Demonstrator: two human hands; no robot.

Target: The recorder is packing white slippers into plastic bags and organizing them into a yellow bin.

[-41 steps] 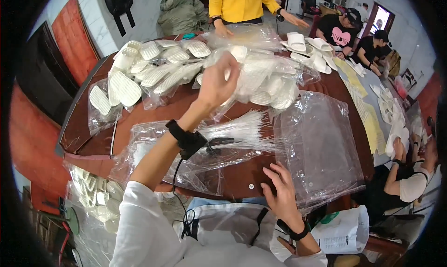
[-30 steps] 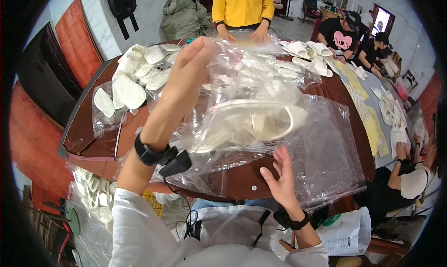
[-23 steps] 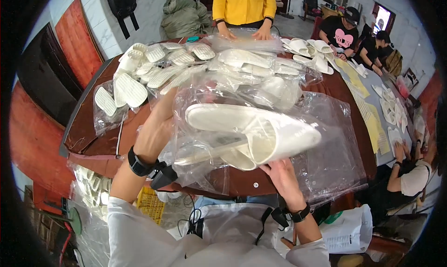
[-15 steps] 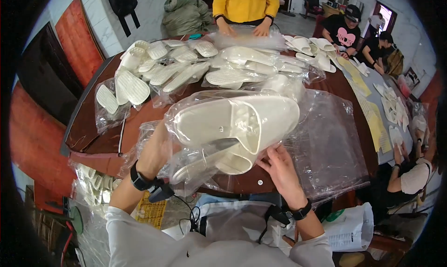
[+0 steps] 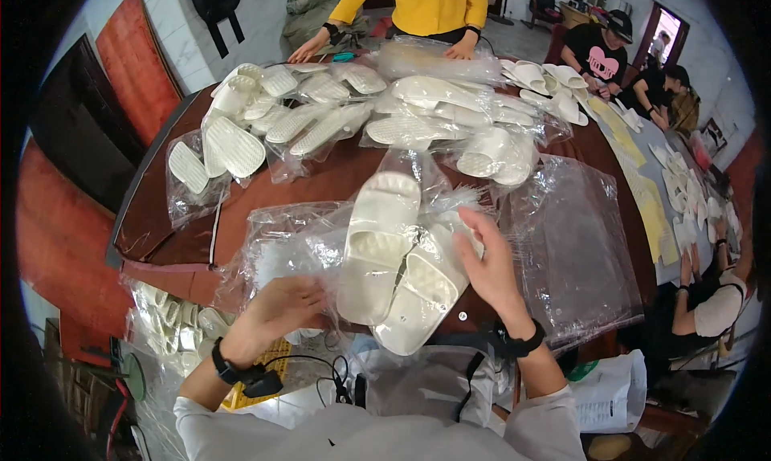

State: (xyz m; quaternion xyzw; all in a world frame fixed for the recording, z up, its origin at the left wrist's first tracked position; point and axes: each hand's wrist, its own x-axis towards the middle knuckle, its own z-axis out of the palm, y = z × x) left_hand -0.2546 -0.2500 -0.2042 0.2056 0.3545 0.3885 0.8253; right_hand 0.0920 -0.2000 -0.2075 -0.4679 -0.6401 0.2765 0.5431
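Note:
A pair of cream-white slippers [image 5: 374, 284] in a clear plastic bag lies at the table's near edge, toes pointing opposite ways from the straps' look, one partly over the other. My left hand [image 5: 281, 310] is at the left side of this bag, fingers stretched out and holding nothing that shows. On the other side, my right hand [image 5: 494, 268] is beside the right slipper, its thumb and fingers apart. Clear plastic bags [image 5: 293, 224] lie flat behind my left hand. Another stack of clear bags [image 5: 574, 252] rests to the right of my right hand.
Bagged slippers [image 5: 321, 116] cover the far side of the brown table [image 5: 169, 228]. A person in yellow [image 5: 438, 7] stands behind them. More slippers [image 5: 165, 320] sit in a bag at lower left. People work at a grey table [image 5: 654, 152] on the right; a white sack [image 5: 606, 397] is at lower right.
The bagged slippers have turned from sideways to lengthwise and come down nearer to me. Both hands have let go of them. The person in yellow has reached one arm out to the left.

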